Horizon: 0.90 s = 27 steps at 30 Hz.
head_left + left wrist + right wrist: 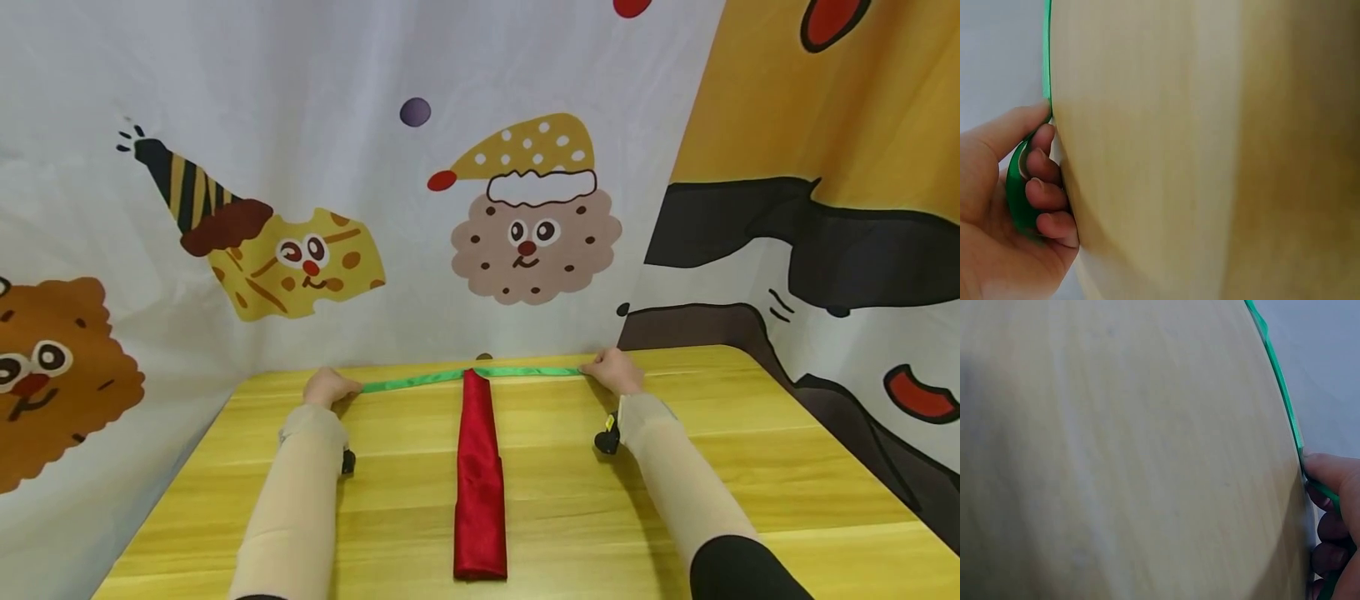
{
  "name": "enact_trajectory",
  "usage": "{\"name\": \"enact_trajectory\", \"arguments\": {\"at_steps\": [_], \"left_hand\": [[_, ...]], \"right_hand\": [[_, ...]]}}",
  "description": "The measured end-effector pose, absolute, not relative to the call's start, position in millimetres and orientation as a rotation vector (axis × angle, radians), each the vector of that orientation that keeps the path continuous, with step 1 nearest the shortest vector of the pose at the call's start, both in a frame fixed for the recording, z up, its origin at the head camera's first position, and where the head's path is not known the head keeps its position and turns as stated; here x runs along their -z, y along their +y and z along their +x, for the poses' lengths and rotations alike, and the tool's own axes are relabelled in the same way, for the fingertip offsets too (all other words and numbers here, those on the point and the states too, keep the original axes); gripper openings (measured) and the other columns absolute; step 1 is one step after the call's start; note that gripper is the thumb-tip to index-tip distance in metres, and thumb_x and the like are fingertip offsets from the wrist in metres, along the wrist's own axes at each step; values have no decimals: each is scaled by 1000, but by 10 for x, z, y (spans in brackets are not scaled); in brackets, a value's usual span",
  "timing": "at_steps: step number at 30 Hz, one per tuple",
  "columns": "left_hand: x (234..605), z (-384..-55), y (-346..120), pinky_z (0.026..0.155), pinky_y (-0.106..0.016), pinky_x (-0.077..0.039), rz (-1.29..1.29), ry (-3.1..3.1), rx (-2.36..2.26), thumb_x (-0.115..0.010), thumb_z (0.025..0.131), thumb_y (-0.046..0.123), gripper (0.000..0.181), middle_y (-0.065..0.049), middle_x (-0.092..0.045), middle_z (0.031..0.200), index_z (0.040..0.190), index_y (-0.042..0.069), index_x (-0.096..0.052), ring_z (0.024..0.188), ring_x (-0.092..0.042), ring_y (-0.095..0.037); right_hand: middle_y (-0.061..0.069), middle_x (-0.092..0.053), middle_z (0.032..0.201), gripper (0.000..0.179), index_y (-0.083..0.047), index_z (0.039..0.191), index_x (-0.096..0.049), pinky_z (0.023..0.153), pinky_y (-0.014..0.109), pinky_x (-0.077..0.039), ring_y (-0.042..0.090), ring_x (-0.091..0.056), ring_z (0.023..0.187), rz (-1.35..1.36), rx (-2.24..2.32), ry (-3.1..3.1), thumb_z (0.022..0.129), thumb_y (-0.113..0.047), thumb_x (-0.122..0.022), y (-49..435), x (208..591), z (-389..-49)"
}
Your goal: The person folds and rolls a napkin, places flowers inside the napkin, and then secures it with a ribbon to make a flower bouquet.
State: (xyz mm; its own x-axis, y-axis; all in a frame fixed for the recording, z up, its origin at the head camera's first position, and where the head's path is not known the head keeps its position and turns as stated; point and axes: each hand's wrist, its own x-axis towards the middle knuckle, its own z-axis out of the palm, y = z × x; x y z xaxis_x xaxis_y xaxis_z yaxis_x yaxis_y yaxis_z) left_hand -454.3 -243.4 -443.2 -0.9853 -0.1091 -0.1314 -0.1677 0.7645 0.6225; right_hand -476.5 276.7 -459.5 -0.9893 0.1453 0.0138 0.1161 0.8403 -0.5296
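Note:
A green ribbon (525, 372) stretches between both hands along the far side of the table. My left hand (328, 387) pinches it between thumb and forefinger, and in the left wrist view its loose end (1019, 194) curls into the palm. At the other side my right hand (617, 371) pinches the ribbon too; the right wrist view shows more ribbon (1329, 584) trailing inside the fingers. Between the hands lies a folded strip of shiny red cloth (480, 483), narrow at its far tip, which meets the middle of the ribbon.
The wooden table (397, 500) has its far edge just behind the hands. A white curtain (337, 150) printed with cartoon figures hangs behind it. Small black devices sit at both wrists, one (607, 437) at the right sleeve.

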Motion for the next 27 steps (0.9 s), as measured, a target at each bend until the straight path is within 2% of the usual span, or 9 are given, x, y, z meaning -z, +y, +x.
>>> {"name": "enact_trajectory", "arguments": {"at_steps": [4,7,12,21,27], "left_hand": [[4398,-4497,-2441,70,-38,-46,-229,2827,-1034,-71,84,25,27,-11,-61,75,76,-1,-69,71,-52,-25],[4366,-4463,-2435,70,-37,-46,-220,2817,-1015,-71,84,25,27,-11,-61,77,77,-1,-69,72,-52,-25],[4356,-4436,-2436,70,-37,-45,-205,2793,-1026,-71,83,25,25,-11,-58,78,76,1,-69,73,-50,-25],[4397,-4461,-2330,81,-43,-46,-163,2771,-996,-69,85,28,27,-12,-63,88,83,1,-68,84,-55,-27],[4389,-4486,-2336,84,-45,-46,-161,2773,-986,-69,87,28,30,-13,-64,92,89,-1,-69,87,-56,-29]], "right_hand": [[-2,-42,56,42,-15,60,-49,66,41,-34,18,-41,57,-195,-836,-2979,86,-42,-69,2784,4569,-4734],[-2,-44,57,41,-15,61,-52,62,38,-34,18,-42,57,-190,-823,-2985,86,-43,-69,2798,4556,-4710],[-3,-39,54,45,-16,57,-47,58,35,-31,16,-38,54,-163,-820,-2978,86,-44,-69,2824,4574,-4684],[-3,-35,55,48,-16,59,-41,56,34,-28,16,-35,55,-227,-769,-2953,86,-45,-68,2980,4692,-4651],[0,-46,62,42,-14,65,-51,66,41,-33,19,-42,62,-211,-804,-2948,85,-46,-69,2996,4622,-4630]]}}
